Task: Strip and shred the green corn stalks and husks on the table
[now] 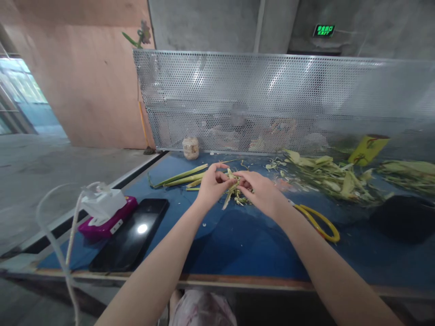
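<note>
Over the middle of the blue table, my left hand (215,182) and my right hand (260,188) meet with fingertips closed in a pinch. Between them is a pale green, dry-looking husk strip (227,199), gripped from both sides. One end points up between the fingers and another hangs down toward the table. Small greenish scraps (242,199) lie under my fingers. Long green stalks (185,175) rest just left of my left hand. Beside my right forearm lie yellow-handled scissors (319,222), their blades mostly hidden by the arm.
Loose husks (326,174) are heaped at the right, near a yellow container (369,149) and a dark object (404,217). A black phone (131,235) and a purple power strip (108,219) with a cable occupy the left. Behind stand a small jar (190,148) and a perforated metal screen (238,86).
</note>
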### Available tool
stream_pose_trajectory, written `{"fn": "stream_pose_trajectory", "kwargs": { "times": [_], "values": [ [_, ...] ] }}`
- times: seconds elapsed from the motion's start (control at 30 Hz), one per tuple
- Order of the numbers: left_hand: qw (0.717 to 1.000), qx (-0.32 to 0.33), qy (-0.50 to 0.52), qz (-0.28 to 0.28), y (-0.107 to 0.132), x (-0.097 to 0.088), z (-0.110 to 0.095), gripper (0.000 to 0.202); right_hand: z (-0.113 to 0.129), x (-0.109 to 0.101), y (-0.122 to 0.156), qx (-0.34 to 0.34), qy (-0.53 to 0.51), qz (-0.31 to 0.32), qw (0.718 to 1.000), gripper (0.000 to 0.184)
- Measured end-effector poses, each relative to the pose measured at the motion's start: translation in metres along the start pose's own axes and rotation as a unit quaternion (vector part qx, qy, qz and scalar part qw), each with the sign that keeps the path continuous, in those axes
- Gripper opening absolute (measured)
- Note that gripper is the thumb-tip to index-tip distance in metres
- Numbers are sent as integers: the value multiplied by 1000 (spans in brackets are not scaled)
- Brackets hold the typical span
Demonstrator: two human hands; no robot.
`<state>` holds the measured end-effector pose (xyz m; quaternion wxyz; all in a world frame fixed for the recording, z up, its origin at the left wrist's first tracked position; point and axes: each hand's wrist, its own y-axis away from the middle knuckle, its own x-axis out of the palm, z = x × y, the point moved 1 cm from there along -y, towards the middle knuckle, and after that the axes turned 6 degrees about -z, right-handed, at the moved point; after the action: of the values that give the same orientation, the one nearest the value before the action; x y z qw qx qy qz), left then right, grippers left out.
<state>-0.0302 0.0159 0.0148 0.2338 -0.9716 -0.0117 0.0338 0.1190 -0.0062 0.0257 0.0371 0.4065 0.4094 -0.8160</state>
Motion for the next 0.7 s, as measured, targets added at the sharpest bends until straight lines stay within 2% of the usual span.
{"fn": "stream_pose_trajectory", "kwargs": {
  "times": [0.1, 0.17, 0.3, 0.37, 0.53, 0.7],
  "values": [
    [1000, -1, 5, 12, 0, 0, 0, 35, 3, -4, 1, -26, -11, 18, 999, 29],
    [999, 2, 25, 23, 0, 0, 0, 37, 3, -7, 0, -6, -45, 18, 999, 28],
    [998, 27, 48, 11, 0, 1, -1, 41, -6, -13, -5, 82, -99, -81, 988, 23],
    [998, 31, 54, 6, 0, 1, -2, 41, -11, -13, -7, 104, -112, -95, 984, 22],
    [997, 31, 74, 18, 2, 1, -6, 43, -16, -7, -8, 148, -177, 28, 973, 27],
    [996, 31, 82, 27, 3, 0, -7, 43, -17, -5, -7, 168, -251, 52, 952, 30]
  ]
}}
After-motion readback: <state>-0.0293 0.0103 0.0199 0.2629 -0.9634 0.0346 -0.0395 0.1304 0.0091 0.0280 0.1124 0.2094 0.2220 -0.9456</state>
